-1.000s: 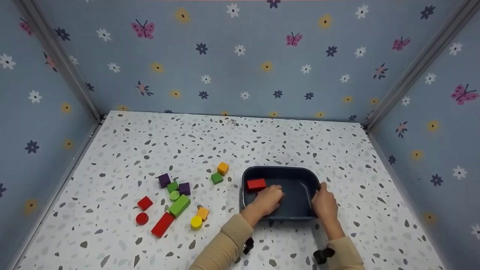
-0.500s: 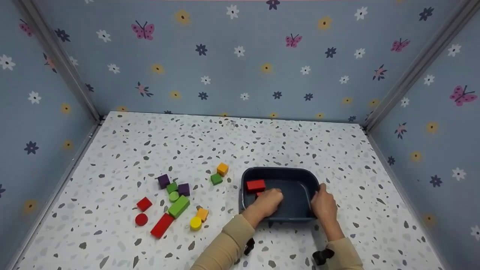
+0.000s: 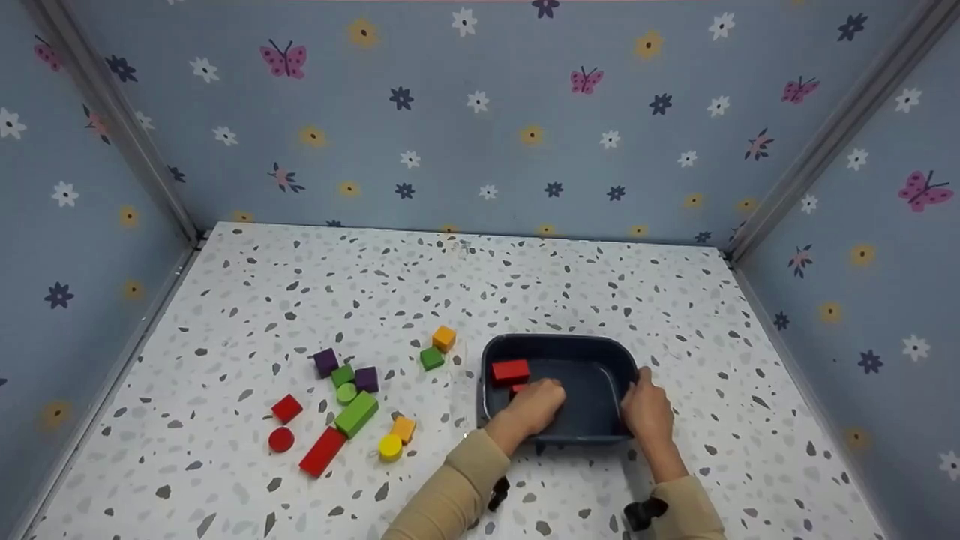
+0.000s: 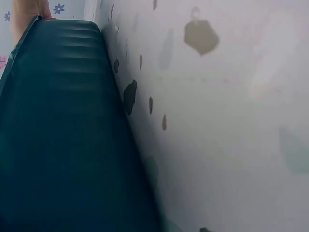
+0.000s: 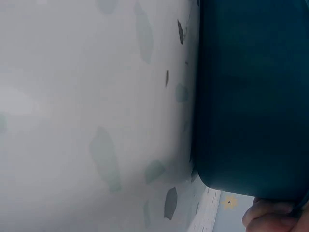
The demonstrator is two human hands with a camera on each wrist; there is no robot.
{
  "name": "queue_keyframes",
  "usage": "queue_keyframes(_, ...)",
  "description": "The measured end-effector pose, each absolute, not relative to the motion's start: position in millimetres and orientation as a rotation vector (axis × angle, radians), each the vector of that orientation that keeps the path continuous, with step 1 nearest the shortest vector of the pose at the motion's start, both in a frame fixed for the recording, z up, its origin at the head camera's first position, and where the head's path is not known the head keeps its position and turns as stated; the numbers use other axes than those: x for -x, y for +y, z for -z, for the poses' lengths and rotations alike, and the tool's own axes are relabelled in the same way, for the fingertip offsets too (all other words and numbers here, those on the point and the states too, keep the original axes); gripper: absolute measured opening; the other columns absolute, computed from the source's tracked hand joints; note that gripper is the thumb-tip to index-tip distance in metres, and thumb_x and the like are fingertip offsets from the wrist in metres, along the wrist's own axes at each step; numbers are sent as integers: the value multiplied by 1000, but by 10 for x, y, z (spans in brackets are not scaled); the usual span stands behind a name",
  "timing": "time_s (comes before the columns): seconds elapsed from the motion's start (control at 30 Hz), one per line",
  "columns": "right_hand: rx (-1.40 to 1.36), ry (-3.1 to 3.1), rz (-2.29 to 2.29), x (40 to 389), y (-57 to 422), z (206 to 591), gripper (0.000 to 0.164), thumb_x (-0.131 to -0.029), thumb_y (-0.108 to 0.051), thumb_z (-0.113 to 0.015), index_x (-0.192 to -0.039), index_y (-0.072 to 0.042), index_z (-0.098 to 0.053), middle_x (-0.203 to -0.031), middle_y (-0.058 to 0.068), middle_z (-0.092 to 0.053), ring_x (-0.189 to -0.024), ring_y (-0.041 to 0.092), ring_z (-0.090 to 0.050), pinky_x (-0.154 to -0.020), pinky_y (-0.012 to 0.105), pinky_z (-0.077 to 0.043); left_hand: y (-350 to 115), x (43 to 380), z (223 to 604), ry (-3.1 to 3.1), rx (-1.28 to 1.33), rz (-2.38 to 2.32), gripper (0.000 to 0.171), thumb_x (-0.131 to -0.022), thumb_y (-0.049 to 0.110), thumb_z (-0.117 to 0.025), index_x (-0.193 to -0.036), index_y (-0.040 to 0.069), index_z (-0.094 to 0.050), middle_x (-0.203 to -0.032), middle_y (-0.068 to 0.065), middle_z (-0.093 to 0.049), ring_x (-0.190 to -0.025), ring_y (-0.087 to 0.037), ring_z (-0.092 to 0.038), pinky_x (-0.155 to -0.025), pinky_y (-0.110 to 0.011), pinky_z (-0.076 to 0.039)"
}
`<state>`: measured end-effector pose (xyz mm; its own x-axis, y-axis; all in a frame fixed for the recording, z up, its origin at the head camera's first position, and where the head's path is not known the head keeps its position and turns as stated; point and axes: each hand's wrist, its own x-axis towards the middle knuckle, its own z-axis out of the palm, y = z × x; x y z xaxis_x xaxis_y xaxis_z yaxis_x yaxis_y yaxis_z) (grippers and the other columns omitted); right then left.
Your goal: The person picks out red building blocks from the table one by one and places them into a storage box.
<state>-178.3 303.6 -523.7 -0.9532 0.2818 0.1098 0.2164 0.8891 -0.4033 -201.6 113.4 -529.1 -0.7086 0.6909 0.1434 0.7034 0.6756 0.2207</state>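
Observation:
A dark blue rectangular container stands on the speckled tabletop, right of centre in the head view. My left hand reaches over its near-left side and is down inside, fingers curled; whether they hold something I cannot tell. One red block lies against the container's left side, and a second red block is mostly covered by that hand. My right hand grips the container's right rim. Both wrist views show the outer wall, with fingers of the right hand at the rim in the right wrist view.
Left of the container lie loose blocks: an orange cube by a green cube, purple cubes, a long green block, a long red block, a yellow cylinder and a red disc. Flowered panels enclose the table.
Compared with one second ago, my left hand has shifted slightly down inside the container, showing a bit more of the second red block. The right hand keeps its place.

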Motion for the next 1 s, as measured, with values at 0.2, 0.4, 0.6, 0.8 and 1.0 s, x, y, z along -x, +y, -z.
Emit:
queue_keyframes(0.2, 379, -2897, -604, 1785, 3037, 5222, 24, -88, -7, -42, -109, 5, -42, -82, 30, -57, -69, 41, -57, -51, 48, -42, 1118, 2017, 5260, -2861, 1184, 438, 7, -71, 2, -65, -70, 7, -61, -78, -4, -56, -73, -18, -56, -64, -26, -46)
queue_keyframes(0.4, 380, -2884, -607, 1775, 3031, 5215, 24, -88, -7, -41, -110, 5, -42, -82, 29, -58, -68, 40, -58, -50, 47, -43, 1069, 1994, 5193, -2848, 1195, 498, 20, -74, 15, -69, -93, 8, -65, -88, -4, -55, -83, -17, -56, -71, -25, -46)
queue_keyframes(0.6, 416, -2916, -610, 1779, 3033, 5223, 22, -89, -8, -41, -108, 4, -42, -83, 26, -58, -67, 35, -58, -51, 44, -43, 1003, 1943, 5091, -2780, 1092, 608, 29, -78, 18, -66, -104, 5, -62, -95, -5, -55, -89, -17, -56, -76, -25, -45)
queue_keyframes(0.8, 406, -2905, -616, 1788, 3042, 5221, 23, -88, -8, -42, -109, 4, -41, -84, 29, -57, -69, 39, -58, -52, 47, -42, 917, 1895, 4984, -2672, 963, 710, 26, -79, 15, -65, -102, 4, -62, -94, -5, -56, -88, -17, -56, -78, -25, -45)
queue_keyframes(1.0, 397, -2908, -607, 1796, 3047, 5235, 24, -88, -8, -41, -109, 4, -41, -84, 30, -57, -69, 41, -57, -52, 48, -42, 801, 1846, 4935, -2574, 838, 779, 21, -78, 11, -65, -97, 4, -63, -89, -5, -57, -84, -16, -56, -74, -24, -46)
